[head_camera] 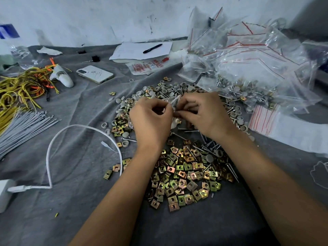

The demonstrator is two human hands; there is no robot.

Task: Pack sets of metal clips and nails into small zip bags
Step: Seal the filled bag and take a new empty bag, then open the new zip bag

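Note:
A small clear zip bag [173,103] is held between both hands over the middle of the grey cloth. My left hand [150,119] pinches its left edge and my right hand [205,114] pinches its right edge, fingers curled. Under my wrists lies a heap of square brass-coloured metal clips [184,176]. Loose nails [211,146] lie beside my right wrist. Grey round caps [159,90] mixed with more clips spread beyond my hands. What is inside the bag is mostly hidden by my fingers.
Filled and empty zip bags [252,55] pile up at the back right, with a flat stack of red-striped bags [262,119]. A phone [95,74], paper with a pen [152,48], yellow cords [19,89], grey ties [23,128] and a white cable [53,144] lie left.

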